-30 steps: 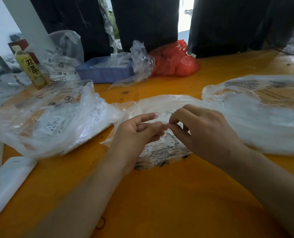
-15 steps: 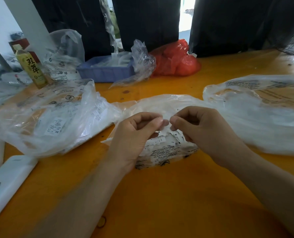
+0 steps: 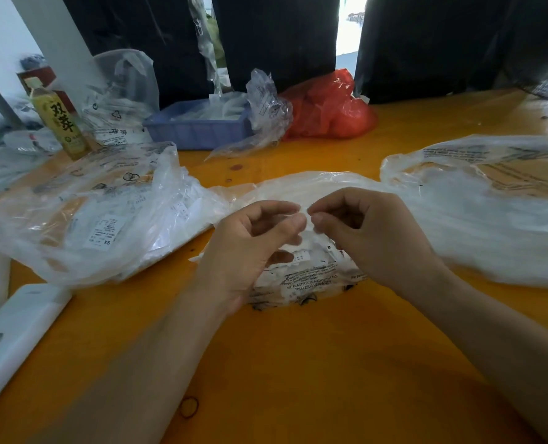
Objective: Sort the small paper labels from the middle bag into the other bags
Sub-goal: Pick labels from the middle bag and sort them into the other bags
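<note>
Head view: cluttered orange table (image 3: 298,363)

Orange tabletop (image 3: 298,363) with a glossy worn surface, black curtain panels (image 3: 276,36) hanging behind its far edge, daylight (image 3: 349,24) showing bright through 1 gap between panels, white wall (image 3: 0,36) and slanted white post (image 3: 58,46) at far left.

Middle bag (image 3: 308,280): clear plastic, crumpled, black print on its near end, flat at table centre, holding white paper labels (image 3: 301,259). Left bag (image 3: 83,216) and right bag (image 3: 490,219) lie flat towards either table edge
</note>
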A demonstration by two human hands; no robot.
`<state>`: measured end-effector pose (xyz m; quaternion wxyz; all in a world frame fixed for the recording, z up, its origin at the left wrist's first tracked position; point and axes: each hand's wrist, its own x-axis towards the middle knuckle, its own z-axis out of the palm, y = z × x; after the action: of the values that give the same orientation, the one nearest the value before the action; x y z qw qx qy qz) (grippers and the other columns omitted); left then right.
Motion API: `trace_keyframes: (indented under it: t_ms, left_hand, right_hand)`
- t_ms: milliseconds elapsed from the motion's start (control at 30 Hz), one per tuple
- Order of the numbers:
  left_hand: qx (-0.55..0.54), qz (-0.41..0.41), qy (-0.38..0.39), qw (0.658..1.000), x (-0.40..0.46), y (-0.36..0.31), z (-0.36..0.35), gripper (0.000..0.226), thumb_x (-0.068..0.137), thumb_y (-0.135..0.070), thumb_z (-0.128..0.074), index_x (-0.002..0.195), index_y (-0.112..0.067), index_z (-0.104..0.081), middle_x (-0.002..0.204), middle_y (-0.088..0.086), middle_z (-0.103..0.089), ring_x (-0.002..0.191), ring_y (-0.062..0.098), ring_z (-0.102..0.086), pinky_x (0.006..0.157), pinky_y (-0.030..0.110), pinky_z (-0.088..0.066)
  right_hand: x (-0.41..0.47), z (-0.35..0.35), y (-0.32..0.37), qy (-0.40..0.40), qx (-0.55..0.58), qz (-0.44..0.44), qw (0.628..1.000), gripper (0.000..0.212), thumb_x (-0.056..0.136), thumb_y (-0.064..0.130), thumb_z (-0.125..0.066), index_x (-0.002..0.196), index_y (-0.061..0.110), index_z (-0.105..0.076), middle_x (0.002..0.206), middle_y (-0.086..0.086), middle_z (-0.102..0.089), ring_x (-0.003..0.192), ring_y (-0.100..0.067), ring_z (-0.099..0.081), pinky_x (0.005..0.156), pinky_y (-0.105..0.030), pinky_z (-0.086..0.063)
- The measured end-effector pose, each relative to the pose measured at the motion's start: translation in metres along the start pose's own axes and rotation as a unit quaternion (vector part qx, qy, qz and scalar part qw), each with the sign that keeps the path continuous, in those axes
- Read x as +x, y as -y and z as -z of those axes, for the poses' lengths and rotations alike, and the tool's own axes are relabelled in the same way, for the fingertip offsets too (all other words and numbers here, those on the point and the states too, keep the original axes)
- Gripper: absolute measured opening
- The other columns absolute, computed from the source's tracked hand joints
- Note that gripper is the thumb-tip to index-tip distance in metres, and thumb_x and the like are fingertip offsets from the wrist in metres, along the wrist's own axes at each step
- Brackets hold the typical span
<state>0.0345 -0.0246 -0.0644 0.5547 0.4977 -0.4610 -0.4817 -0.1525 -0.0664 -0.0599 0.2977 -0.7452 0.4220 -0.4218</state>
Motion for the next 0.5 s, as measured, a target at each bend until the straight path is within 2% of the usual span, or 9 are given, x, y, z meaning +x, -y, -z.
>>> trace_keyframes:
  t_ms: [100, 267, 333, 367, 433, 500]
  left_hand:
    - [0.044, -0.015, -0.035, 0.998, 0.002, 0.000, 0.005, 0.011, 0.090, -0.027, -0.080, 0.100, -0.023, -0.082, 0.096, 0.002, -0.083, 0.087, 0.015, -0.079, 0.061, 0.020, -0.056]
    - [0.054, -0.004, -0.052, 0.997, 0.000, -0.002, 0.008, 0.011, 0.094, -0.027, -0.077, 0.103, -0.024, -0.082, 0.097, -0.002, -0.083, 0.088, 0.012, -0.079, 0.055, 0.017, -0.053]
    - [0.037, 0.002, -0.065, 0.997, 0.001, -0.002, 0.007, 0.009, 0.093, -0.026, -0.078, 0.100, -0.025, -0.084, 0.101, -0.004, -0.083, 0.089, 0.010, -0.078, 0.055, 0.017, -0.053]
    - [0.022, 0.007, -0.071, 0.997, 0.001, -0.003, 0.007, 0.009, 0.091, -0.027, -0.080, 0.099, -0.025, -0.085, 0.102, -0.004, -0.083, 0.089, 0.009, -0.078, 0.055, 0.017, -0.053]
    - [-0.013, 0.018, -0.075, 0.997, 0.001, -0.004, 0.005, 0.018, 0.081, -0.034, -0.083, 0.097, -0.026, -0.086, 0.104, -0.005, -0.082, 0.089, 0.008, -0.077, 0.056, 0.016, -0.052]
    - [-0.038, 0.028, -0.073, 0.996, 0.000, -0.004, 0.003, 0.028, 0.072, -0.040, -0.083, 0.097, -0.029, -0.087, 0.106, -0.006, -0.082, 0.092, 0.008, -0.076, 0.058, 0.017, -0.053]
  right_hand:
    - [0.003, -0.003, -0.001, -0.004, -0.011, -0.006, 1.000, 0.007, 0.094, 0.027, -0.072, 0.100, 0.031, -0.075, 0.078, 0.018, -0.069, 0.067, -0.005, -0.062, 0.059, -0.016, -0.049]
    - [0.009, -0.001, 0.000, -0.004, 0.009, -0.011, 1.000, 0.009, 0.095, 0.022, -0.071, 0.103, 0.025, -0.074, 0.082, 0.011, -0.073, 0.069, -0.002, -0.065, 0.063, -0.016, -0.053]
    - [0.013, 0.001, 0.001, 0.004, 0.027, -0.027, 0.999, 0.011, 0.098, 0.027, -0.066, 0.108, 0.026, -0.071, 0.085, 0.011, -0.075, 0.068, -0.003, -0.067, 0.061, -0.017, -0.053]
    - [0.015, 0.003, 0.002, 0.023, 0.036, -0.044, 0.998, 0.018, 0.098, 0.037, -0.064, 0.113, 0.027, -0.068, 0.088, 0.013, -0.076, 0.069, -0.004, -0.068, 0.061, -0.020, -0.054]
    - [0.017, 0.004, 0.004, 0.097, 0.068, -0.093, 0.989, 0.048, 0.089, 0.060, -0.065, 0.125, 0.029, -0.059, 0.095, 0.013, -0.077, 0.073, -0.007, -0.071, 0.066, -0.026, -0.056]
    - [0.016, 0.001, 0.006, 0.162, 0.098, -0.132, 0.973, 0.064, 0.074, 0.067, -0.072, 0.123, 0.026, -0.061, 0.096, 0.007, -0.078, 0.078, -0.012, -0.072, 0.070, -0.031, -0.057]
